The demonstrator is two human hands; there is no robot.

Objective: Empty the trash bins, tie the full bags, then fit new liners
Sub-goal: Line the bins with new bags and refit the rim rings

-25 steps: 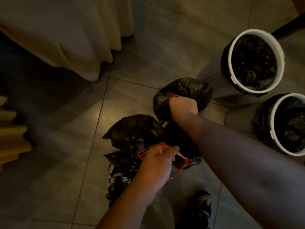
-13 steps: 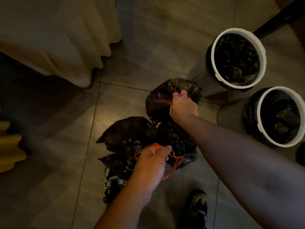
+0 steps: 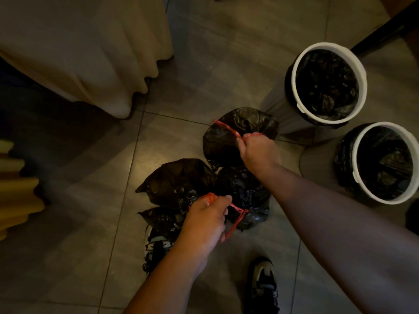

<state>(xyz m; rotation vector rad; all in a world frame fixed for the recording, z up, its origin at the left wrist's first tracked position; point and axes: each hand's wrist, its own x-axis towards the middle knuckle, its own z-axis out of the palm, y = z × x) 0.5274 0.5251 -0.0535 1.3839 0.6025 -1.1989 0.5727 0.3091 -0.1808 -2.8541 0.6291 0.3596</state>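
Note:
Several full black trash bags lie in a cluster on the tiled floor. My right hand [image 3: 257, 152] grips the red drawstring [image 3: 226, 128] of the far bag [image 3: 240, 132]. My left hand [image 3: 205, 219] holds the red drawstrings [image 3: 237, 215] of the near bags [image 3: 179, 184], with the loops hanging below my fingers. Two white round bins stand at the right, the far bin [image 3: 362, 75] and the near bin [image 3: 356, 164], each fitted with a black liner folded over its rim.
A cream tablecloth [image 3: 86, 48] hangs to the floor at the upper left. Yellow fabric [image 3: 15, 191] shows at the left edge. My two shoes [image 3: 263, 282] stand below the bags. A dark furniture leg [image 3: 385, 30] crosses the upper right corner.
My right hand has drawn the far bag's red drawstring out, so a longer length shows to its left. The view has shifted, and the bins sit further left in it.

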